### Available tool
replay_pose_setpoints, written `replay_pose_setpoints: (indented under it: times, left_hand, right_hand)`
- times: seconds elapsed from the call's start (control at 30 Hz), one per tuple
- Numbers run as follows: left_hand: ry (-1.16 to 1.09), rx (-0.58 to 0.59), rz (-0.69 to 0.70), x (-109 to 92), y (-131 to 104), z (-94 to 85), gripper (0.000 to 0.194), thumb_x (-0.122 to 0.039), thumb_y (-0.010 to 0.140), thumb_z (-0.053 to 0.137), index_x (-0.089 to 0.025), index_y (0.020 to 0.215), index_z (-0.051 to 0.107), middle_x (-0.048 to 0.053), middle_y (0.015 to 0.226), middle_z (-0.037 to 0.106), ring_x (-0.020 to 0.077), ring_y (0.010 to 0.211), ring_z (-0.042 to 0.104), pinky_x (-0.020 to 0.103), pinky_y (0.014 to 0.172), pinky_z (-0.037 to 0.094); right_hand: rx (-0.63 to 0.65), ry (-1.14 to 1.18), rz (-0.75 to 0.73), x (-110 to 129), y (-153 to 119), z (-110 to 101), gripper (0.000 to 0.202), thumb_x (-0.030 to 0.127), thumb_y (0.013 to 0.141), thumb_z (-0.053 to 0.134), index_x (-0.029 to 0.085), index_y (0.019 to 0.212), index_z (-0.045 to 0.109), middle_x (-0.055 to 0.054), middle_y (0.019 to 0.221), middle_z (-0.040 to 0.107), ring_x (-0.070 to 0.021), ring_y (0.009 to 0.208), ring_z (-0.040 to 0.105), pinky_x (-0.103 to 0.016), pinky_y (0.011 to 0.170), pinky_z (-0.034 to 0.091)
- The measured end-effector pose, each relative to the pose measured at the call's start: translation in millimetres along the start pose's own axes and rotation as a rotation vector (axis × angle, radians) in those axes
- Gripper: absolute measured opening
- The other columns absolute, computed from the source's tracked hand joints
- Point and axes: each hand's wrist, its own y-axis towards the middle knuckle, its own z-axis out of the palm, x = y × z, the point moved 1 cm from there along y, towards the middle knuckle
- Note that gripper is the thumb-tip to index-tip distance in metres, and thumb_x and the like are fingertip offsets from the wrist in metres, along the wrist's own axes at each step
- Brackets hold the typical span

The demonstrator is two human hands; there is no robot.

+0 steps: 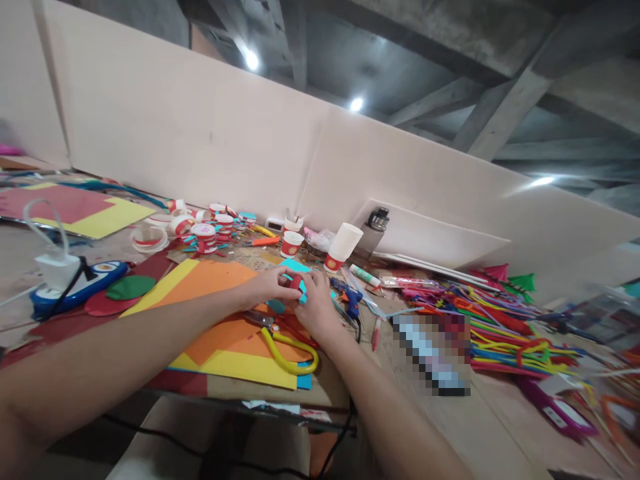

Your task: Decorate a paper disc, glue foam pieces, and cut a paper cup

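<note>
My left hand and my right hand meet above the colored paper, fingers pinched on a small red and blue paper piece. My fingers cover part of it, so its full shape is hidden. Below them lie yellow-handled scissors on sheets of orange paper and yellow paper. Just right of my right hand is a blue glue gun. Bright blue paper shows behind my fingers.
Several decorated paper cups stand at the back left, and stacked cups stand behind my hands. A blue power strip sits left, near green and red paper circles. Pipe cleaners and a purple glue gun-like tool lie right.
</note>
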Motion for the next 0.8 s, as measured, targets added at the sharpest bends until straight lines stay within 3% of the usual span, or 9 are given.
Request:
replay_pose_setpoints:
  times: [0.13,0.23,0.3,0.43,0.6,0.8]
  left_hand:
    - [0.083,-0.091,0.033,-4,6,-17.4,0.046,-0.037,0.066,0.076,-0.016,0.1,0.052,0.007,0.089,0.067,0.0186,0.08,0.066,0.032,0.07,0.052]
    - [0.41,-0.37,0.156,-8,14,-48.8,0.05,-0.043,0.062,0.077,-0.015,0.098,0.057,0.009,0.098,0.066,0.0199,0.084,0.064,0.029,0.068,0.05]
    - [0.711,-0.493,0.161,-11,18,-70.5,0.053,-0.045,0.061,0.077,-0.013,0.1,0.06,0.01,0.097,0.068,0.0223,0.085,0.064,0.029,0.07,0.049]
    - [1.134,-0.55,0.107,-11,21,-99.1,0.049,-0.043,0.064,0.073,-0.012,0.101,0.065,0.015,0.101,0.069,0.028,0.09,0.063,0.032,0.075,0.046]
    - [1.209,-0.588,0.025,-8,20,-110.1,0.049,-0.03,0.062,0.075,-0.015,0.108,0.066,0.015,0.114,0.067,0.0308,0.105,0.06,0.032,0.085,0.043]
    - [1.116,-0.64,-0.017,-8,18,-118.3,0.034,-0.026,0.055,0.078,-0.014,0.086,0.069,0.017,0.098,0.071,0.0358,0.099,0.06,0.04,0.087,0.042]
  right_hand:
    - [-0.061,0.104,0.115,-3,2,-2,0.057,0.021,0.07,0.07,0.017,0.123,0.053,-0.012,0.109,0.056,-0.0255,0.1,0.052,-0.043,0.088,0.045]
    - [-0.1,0.24,0.212,-7,2,-9,0.029,0.023,0.076,0.065,0.018,0.105,0.063,-0.005,0.084,0.062,-0.0186,0.076,0.057,-0.034,0.073,0.048]
    - [-0.12,0.293,0.232,-9,2,-12,0.012,0.023,0.078,0.062,0.019,0.087,0.067,-0.003,0.077,0.065,-0.0167,0.071,0.057,-0.031,0.069,0.047]
    - [-0.153,0.313,0.221,-8,1,-14,0.008,0.023,0.077,0.062,0.02,0.075,0.069,-0.004,0.08,0.069,-0.0178,0.076,0.061,-0.032,0.073,0.047]
    - [-0.145,0.33,0.208,-9,-1,-14,0.011,0.023,0.078,0.061,0.021,0.078,0.072,-0.004,0.083,0.071,-0.0187,0.079,0.063,-0.034,0.077,0.049]
    - [-0.121,0.448,0.235,-23,-4,-7,0.014,0.027,0.078,0.061,0.024,0.084,0.073,-0.005,0.09,0.07,-0.0197,0.086,0.063,-0.034,0.073,0.053]
